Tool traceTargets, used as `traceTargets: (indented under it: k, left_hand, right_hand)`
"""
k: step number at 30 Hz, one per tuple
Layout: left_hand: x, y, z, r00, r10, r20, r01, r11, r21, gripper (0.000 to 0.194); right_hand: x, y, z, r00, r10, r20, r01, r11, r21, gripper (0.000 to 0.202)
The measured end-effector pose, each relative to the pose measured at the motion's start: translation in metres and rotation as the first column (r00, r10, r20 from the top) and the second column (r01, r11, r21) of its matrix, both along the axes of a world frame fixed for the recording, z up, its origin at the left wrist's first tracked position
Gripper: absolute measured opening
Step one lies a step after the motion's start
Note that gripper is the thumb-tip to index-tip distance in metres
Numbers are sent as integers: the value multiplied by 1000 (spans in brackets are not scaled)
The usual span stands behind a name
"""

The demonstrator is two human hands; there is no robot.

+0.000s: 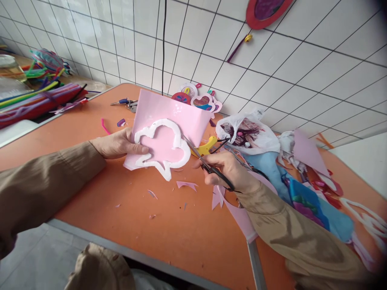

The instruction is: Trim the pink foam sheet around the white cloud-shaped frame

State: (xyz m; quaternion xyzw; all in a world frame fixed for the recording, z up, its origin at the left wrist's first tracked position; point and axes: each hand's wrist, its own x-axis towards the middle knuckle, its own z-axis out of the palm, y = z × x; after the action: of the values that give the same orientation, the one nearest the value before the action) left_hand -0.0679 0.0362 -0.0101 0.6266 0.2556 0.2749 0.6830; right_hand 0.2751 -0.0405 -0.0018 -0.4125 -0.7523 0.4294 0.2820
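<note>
My left hand (121, 144) grips a pink sheet (172, 114) at its left edge, thumb on top. On the sheet lies a white cloud-shaped outline (181, 155), with pink showing inside it. Part of the sheet still extends above the outline, while along the bottom the white border forms the edge. My right hand (228, 169) is closed around black-handled scissors (216, 171), whose blades meet the sheet at the right side of the outline. Pink scraps (186, 185) lie on the orange table (127, 217) below.
Behind my right hand are a yellow glue gun (205, 147) and a white plastic bag (260, 139) with dark threads. Blue cloth (266, 163) lies at right. Finished-looking ornaments (202, 101) rest against the tiled wall. Keys (131, 105) and colourful pipe cleaners (39, 100) are at left.
</note>
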Motion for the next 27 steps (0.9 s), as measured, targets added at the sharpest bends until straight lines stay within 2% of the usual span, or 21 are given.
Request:
traceTargets:
  k: [7, 14, 20, 27]
  left_hand:
    - [-1, -2, 11, 997, -6, -75, 9, 999, 42, 42]
    - [-1, -2, 10, 999, -35, -36, 36, 999, 28, 39]
    - [-4, 0, 9, 999, 35, -26, -35, 999, 10, 41]
    - [-7, 3, 12, 995, 38, -88, -34, 998, 47, 46]
  right_hand:
    - [-4, -9, 12, 996, -52, 69, 57, 996, -72, 71]
    - [-1, 1, 3, 1000, -6, 21, 9, 990, -143, 72]
    - [4, 1, -1, 999, -32, 25, 35, 986, -162, 76]
    - [5, 2, -2, 994, -61, 88, 76, 979, -188, 78]
